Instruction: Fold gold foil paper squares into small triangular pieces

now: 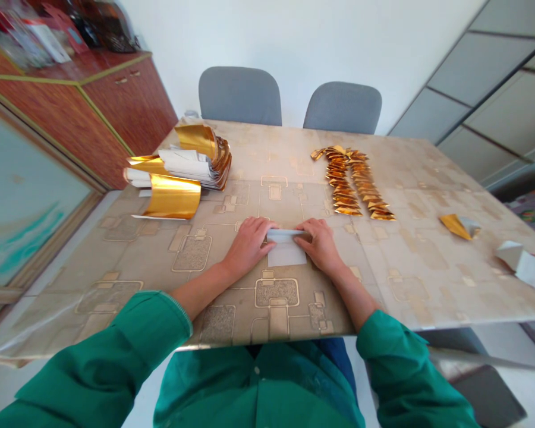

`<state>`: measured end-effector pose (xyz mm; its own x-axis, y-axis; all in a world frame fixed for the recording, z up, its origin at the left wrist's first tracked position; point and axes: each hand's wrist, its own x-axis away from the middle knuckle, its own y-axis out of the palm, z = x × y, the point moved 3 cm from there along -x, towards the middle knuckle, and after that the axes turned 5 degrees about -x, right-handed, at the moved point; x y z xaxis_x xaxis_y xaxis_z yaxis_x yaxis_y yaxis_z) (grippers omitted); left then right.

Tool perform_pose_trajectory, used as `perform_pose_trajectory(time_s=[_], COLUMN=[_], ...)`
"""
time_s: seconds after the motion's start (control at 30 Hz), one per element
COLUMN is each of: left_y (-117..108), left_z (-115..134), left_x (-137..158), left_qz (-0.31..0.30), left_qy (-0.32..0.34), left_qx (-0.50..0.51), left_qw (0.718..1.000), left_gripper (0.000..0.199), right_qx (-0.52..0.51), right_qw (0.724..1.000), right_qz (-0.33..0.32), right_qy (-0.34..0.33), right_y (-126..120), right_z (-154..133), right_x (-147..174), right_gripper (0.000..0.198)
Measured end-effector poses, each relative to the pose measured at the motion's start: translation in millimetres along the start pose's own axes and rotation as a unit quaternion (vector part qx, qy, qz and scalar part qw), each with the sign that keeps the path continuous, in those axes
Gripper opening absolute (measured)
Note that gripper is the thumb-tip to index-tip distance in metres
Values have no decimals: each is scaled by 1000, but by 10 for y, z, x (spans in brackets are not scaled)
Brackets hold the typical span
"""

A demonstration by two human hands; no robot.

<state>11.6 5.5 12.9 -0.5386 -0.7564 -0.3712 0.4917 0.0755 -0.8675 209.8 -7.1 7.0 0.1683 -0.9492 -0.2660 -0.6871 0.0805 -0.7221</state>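
A small sheet of paper (287,257), white side up, lies flat on the patterned tablecloth in front of me. Its far edge is folded over into a narrow strip. My left hand (252,242) pinches the left end of that strip between thumb and fingers, and my right hand (320,242) pinches the right end the same way. Both hands rest low on the table. The underside of the sheet is hidden.
Stacked gold-and-white paper sheets (173,196) lie at the back left. Two rows of folded gold paper pieces (343,189) sit at the back right. A gold scrap (456,226) and crumpled white paper (526,265) are farther right. Two grey chairs (239,95) stand behind the table.
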Motion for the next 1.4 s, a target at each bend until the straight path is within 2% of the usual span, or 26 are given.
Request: perform_pose_trajectory(time_s=[0.13, 0.3, 0.43, 0.53, 0.7, 0.9, 1.17, 1.27, 1.4], left_y=[-18, -15, -11, -7, 2, -24, -9, 5, 25], left_z=[32, 24, 19, 40, 92, 122, 133, 138, 138], left_x=[-1, 5, 32, 68, 105, 111, 197, 219, 233], left_qz=[-10, -23, -14, 6, 5, -28, -28, -25, -12], left_qy=[26, 63, 91, 109, 129, 139, 115, 126, 148], left_qx=[18, 3, -37, -55, -62, -120, -166, -179, -193], left_qw=[999, 998, 995, 992, 990, 983, 979, 975, 970], left_gripper=[6, 7, 16, 20, 20, 21, 22, 22, 24], right_qx=[51, 110, 124, 121, 101, 123, 118, 127, 204], right_qw=[998, 990, 986, 986, 993, 992, 992, 991, 978], right_qz=[-6, -38, -51, -61, -42, -16, -23, -23, -21], right_qy=[-35, -83, -99, -94, -49, -6, 32, 21, -28], right_y=[-43, -105, -151, -158, -115, -36, -53, -76, -85], right_z=[-57, -93, -111, -127, -116, -97, -74, -85, -176], right_x=[7, 46, 90, 104, 97, 105, 97, 108, 181], right_gripper=[9, 23, 33, 32, 14, 12, 12, 12, 15])
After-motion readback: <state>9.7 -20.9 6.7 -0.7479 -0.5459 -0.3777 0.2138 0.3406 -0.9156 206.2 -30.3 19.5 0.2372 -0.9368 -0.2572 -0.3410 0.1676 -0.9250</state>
